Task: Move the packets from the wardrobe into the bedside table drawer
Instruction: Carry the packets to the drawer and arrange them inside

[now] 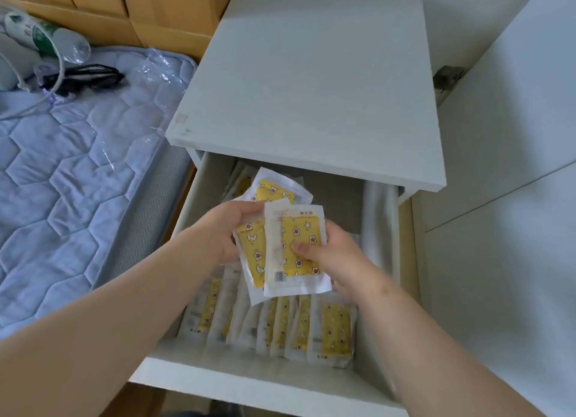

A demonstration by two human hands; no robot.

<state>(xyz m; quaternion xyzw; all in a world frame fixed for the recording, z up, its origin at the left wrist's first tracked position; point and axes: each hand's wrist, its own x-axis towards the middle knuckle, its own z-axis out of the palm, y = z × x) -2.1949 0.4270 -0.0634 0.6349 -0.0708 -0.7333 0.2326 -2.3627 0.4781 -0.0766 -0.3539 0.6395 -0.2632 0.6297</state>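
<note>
The left of the frame is occupied by a quilted mattress [78, 173]. A white bedside table [311, 73] is located at upper centre, its drawer [249, 382] pulled open below. A row of yellow packets [280, 326] is stood on edge in the drawer's lower part. A fan of packets [300, 229] is held at frame centre, above the drawer: gripped by the left hand [224, 232] at its left edge, pinched by the right hand [333, 257] at its right.

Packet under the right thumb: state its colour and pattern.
The packet is yellow with stars, flowers and moons; head view.
</note>
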